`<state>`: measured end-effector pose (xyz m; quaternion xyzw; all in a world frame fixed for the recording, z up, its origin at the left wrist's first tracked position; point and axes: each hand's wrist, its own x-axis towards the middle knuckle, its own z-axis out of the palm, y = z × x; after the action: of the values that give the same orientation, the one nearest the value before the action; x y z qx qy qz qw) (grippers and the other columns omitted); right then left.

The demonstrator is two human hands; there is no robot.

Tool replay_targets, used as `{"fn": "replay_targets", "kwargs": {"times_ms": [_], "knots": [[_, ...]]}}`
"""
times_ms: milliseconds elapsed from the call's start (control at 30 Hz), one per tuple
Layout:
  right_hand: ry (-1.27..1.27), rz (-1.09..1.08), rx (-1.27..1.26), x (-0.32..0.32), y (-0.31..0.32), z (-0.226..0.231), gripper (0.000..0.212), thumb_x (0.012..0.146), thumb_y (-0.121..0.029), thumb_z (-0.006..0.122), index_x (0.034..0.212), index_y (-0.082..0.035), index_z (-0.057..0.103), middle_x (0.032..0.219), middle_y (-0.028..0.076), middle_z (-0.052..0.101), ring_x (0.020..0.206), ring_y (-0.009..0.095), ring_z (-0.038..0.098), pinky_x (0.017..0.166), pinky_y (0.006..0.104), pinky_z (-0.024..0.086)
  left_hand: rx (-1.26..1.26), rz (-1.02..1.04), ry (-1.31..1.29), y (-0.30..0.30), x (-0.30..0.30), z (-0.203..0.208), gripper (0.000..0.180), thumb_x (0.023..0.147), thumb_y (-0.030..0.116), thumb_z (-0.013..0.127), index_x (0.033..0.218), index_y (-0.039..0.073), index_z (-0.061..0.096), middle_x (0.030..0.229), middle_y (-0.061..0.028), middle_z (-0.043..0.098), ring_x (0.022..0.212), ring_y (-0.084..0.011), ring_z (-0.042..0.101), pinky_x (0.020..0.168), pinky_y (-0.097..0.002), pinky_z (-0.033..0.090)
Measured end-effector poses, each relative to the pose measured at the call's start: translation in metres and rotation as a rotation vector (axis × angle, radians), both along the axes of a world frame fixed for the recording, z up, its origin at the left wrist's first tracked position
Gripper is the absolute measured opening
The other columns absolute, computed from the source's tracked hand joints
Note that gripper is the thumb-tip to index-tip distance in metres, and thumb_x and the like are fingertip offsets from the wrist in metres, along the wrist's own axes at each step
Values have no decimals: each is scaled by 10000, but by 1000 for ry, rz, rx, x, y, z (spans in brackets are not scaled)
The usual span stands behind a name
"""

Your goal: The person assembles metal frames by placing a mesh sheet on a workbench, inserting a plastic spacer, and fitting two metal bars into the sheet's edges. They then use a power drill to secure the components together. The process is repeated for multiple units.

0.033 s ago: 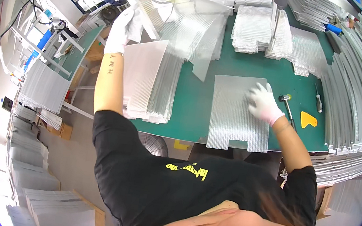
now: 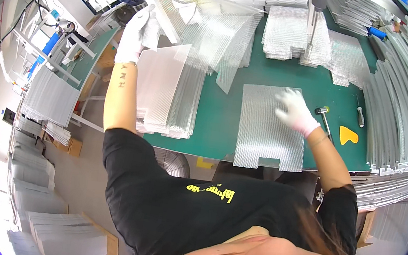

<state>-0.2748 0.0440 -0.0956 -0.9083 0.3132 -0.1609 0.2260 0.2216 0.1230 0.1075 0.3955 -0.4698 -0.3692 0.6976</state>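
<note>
A grey mesh sheet [image 2: 266,131] with a notch in its near edge lies on the green table in front of me. My right hand [image 2: 295,113], in a white glove, is over its right side with the fingers spread. At the far left, my gloved left hand [image 2: 134,34] is raised beyond the corner of a stack of pale sheets [image 2: 160,85]. Its fingers are closed around something pale that I cannot make out. Right of that stack, clear mesh sheets [image 2: 217,33] lean and curl over the table, with one corner hanging down.
A small mallet [image 2: 324,121], a yellow scraper [image 2: 348,136] and a screwdriver [image 2: 360,115] lie right of the sheet. A powered driver [image 2: 317,7] hangs over notched mesh stacks [image 2: 284,34] at the back. Long metal strips [image 2: 393,117] are piled along the right edge.
My right hand has shifted slightly left over the mesh sheet. My left hand has moved a little left. The curled clear sheets have settled slightly and look less blurred.
</note>
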Motion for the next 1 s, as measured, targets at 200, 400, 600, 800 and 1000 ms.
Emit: {"fn": "replay_targets", "kwargs": {"times_ms": [200, 400, 600, 800, 1000], "knots": [[-716, -11, 643, 126, -33, 36, 883, 858, -340, 736, 1490, 65, 271, 1493, 244, 404, 1378, 284, 423, 1141, 364, 337, -31, 225, -201, 85, -83, 21, 402, 1016, 180, 514, 1358, -32, 516, 1317, -118, 593, 1173, -162, 578, 1021, -294, 445], [-1071, -270, 291, 192, -31, 32, 259, 956, -148, 592, 1150, 19, 633, 1051, 104, 701, 929, 170, 657, 864, 289, 505, 0, 345, -258, 149, -69, -13, 358, 1007, 159, 540, 1316, -21, 547, 1266, -92, 625, 1133, -150, 593, 1006, -297, 452], [-1211, -348, 226, 236, -59, 4, 412, 903, -232, 669, 1206, 42, 619, 1115, 115, 699, 1018, 186, 660, 947, 302, 481, -26, 306, -83, 164, -61, -35, 339, 1002, 153, 556, 1300, -9, 560, 1225, -77, 644, 1098, -146, 606, 983, -293, 461], [-1140, -263, 300, 216, -59, 61, 340, 927, -260, 627, 1124, 16, 660, 975, 120, 718, 896, 172, 664, 840, 305, 501, -25, 468, -164, 191, -43, -35, 353, 1001, 164, 559, 1308, -10, 557, 1233, -91, 641, 1101, -152, 605, 992, -306, 462], [-944, -179, 27, 190, -71, 101, 313, 942, -252, 582, 1122, -8, 661, 980, 170, 701, 882, 250, 674, 836, 333, 512, 0, 462, -197, 212, -29, -20, 365, 992, 149, 536, 1315, -22, 551, 1271, -110, 629, 1157, -187, 598, 1028, -328, 445]]}}
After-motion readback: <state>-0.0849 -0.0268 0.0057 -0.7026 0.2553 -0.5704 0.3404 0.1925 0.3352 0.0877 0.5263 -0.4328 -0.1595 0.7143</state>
